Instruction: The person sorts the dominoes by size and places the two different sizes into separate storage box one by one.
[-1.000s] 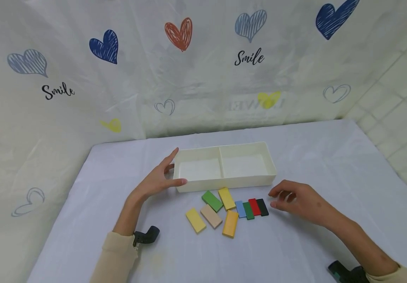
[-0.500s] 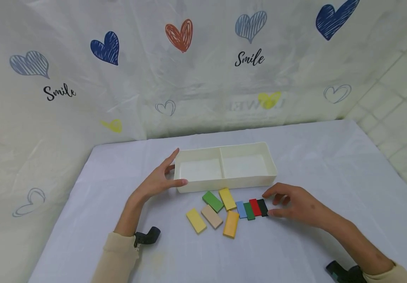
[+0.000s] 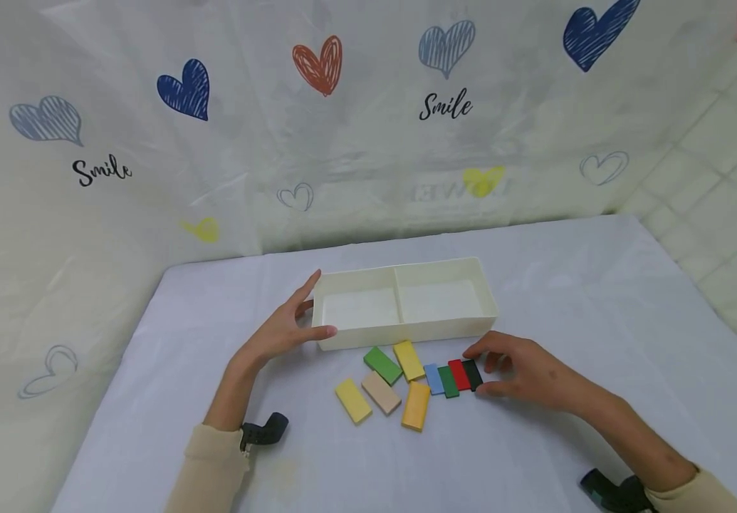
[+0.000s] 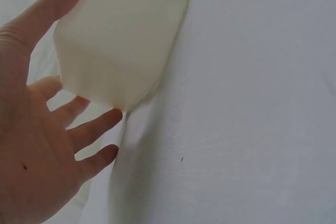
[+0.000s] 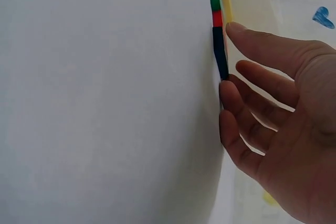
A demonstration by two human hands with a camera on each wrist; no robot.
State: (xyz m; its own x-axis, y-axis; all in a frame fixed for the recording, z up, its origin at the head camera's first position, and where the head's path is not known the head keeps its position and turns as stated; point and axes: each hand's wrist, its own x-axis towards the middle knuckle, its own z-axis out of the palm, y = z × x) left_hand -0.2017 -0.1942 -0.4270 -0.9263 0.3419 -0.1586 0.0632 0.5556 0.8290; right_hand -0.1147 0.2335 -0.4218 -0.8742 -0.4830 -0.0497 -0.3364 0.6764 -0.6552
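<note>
My left hand (image 3: 285, 325) spans the left end of a white two-compartment box (image 3: 406, 333), thumb against the front wall and index finger at the back corner. In the left wrist view, straight, spread fingers touch the box end (image 4: 121, 35). My right hand (image 3: 525, 370) arches over a black tile (image 3: 472, 375), thumb at its near end and index finger at its far end. The right wrist view shows the thumb close beside the black tile (image 5: 219, 51). A red tile (image 3: 459, 375), a dark green tile (image 3: 448, 382) and a blue tile (image 3: 434, 379) lie beside it in a row.
Thicker blocks lie left of the row: an orange block (image 3: 416, 407), a bright green block (image 3: 382, 365), a beige block (image 3: 381, 392) and yellow blocks, one (image 3: 409, 360) near the box. A white cloth (image 3: 317, 470) covers the table; a heart-printed curtain (image 3: 368, 135) hangs behind.
My right hand has moved left and its thumb and index finger now reach over the black tile. The left hand, box and tiles stay in place; the view shifts slightly.
</note>
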